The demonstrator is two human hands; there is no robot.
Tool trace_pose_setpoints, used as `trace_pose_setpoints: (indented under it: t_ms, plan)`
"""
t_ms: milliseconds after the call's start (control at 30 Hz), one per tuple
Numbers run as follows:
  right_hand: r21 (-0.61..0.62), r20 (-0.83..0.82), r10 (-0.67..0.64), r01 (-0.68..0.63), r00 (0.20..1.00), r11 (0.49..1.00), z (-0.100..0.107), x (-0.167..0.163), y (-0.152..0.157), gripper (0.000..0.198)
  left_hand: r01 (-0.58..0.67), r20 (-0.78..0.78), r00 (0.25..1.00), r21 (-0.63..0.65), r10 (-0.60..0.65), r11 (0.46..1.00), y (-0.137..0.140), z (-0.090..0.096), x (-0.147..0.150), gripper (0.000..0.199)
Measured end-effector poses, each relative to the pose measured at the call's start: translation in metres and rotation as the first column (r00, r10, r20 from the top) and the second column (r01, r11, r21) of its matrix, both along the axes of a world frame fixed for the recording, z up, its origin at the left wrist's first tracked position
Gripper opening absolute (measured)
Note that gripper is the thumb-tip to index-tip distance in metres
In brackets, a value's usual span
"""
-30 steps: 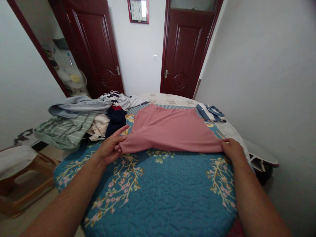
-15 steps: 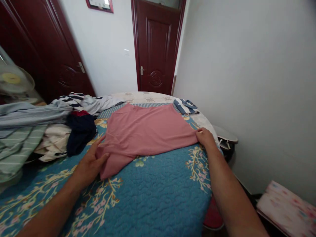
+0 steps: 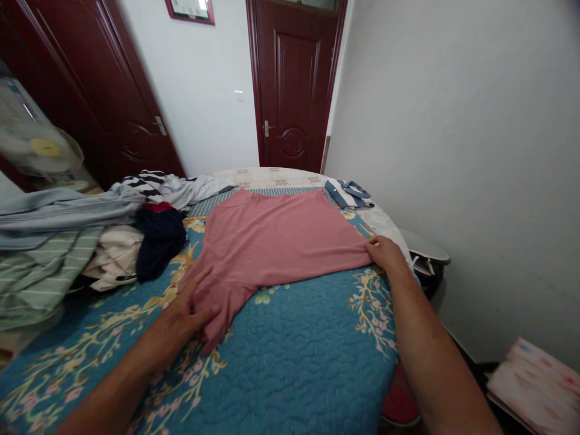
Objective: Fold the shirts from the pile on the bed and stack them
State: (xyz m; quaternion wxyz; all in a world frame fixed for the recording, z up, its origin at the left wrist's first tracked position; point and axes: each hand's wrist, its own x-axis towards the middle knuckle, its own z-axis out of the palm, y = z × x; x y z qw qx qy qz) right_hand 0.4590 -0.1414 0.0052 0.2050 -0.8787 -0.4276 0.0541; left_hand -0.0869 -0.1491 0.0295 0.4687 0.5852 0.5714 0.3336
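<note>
A pink garment [image 3: 276, 235] lies spread over the blue quilted bedcover [image 3: 294, 356]; whether it is a top or shorts I cannot tell. My left hand [image 3: 183, 317] rests on its near left part, fingers spread and pressing the cloth, with slight wrinkles around them. At the right, my right hand [image 3: 384, 251] pinches the garment's outer corner between thumb and fingers, and the edge there is drawn fairly straight. The near left corner hangs to a point beside my left thumb.
Heaped clothes, among them a navy piece [image 3: 159, 241] and a green striped one [image 3: 48, 272], lie at the left. A folded blue-and-white striped garment [image 3: 347, 194] sits at the far right. A fan [image 3: 45, 148] stands behind the heap; a wall [image 3: 475, 151] runs along the right.
My left hand has slid toward me and a little right, and the garment's near left part has come with it. The right hand still pinches its corner. The view has shifted slightly.
</note>
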Motion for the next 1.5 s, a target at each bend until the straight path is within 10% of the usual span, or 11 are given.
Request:
trace_pose_setpoints:
  t_ms: [300,500,600,833,967,1133,1367,1500]
  plan:
    - [0.035,0.040,-0.041,0.040,0.998,0.999,-0.009,0.006,0.004,0.035,-0.084,0.616,0.756,-0.242,0.220,0.967,0.001,0.020,-0.001,0.044]
    - [0.010,0.083,-0.013,0.012,0.996,1.000,-0.013,0.014,0.006,0.036,0.309,0.475,0.878,-0.467,-0.059,0.828,-0.018,0.011,-0.004,0.062]
    - [0.002,0.095,-0.037,0.037,0.995,0.999,-0.013,0.015,0.006,0.037,0.305,0.374,0.917,-0.431,-0.140,0.849,-0.021,0.012,-0.012,0.069]
    - [0.018,0.185,-0.164,0.164,0.969,0.986,-0.001,0.007,0.001,0.045,0.194,-0.164,0.967,-0.031,-0.196,0.981,0.039,0.024,-0.039,0.057]
    - [0.241,0.367,-0.021,-0.073,0.930,0.968,0.005,-0.017,0.006,0.038,0.141,-0.562,0.827,0.183,-0.014,0.973,0.097,0.015,-0.037,0.052]
    - [0.329,0.488,0.434,-0.621,0.757,0.712,0.008,-0.082,0.007,0.023,0.169,-0.843,0.532,0.205,0.086,0.964,0.146,0.001,-0.024,0.049]
    - [0.089,0.294,0.934,-0.978,0.205,0.187,0.010,-0.214,-0.034,0.015,0.213,-0.870,0.493,0.105,-0.014,0.971,0.156,-0.005,-0.021,0.039]
    - [0.060,0.260,0.954,-0.989,0.148,0.137,0.009,-0.260,-0.037,0.020,0.186,-0.880,0.471,0.160,0.055,0.970,0.140,-0.004,-0.017,0.046]
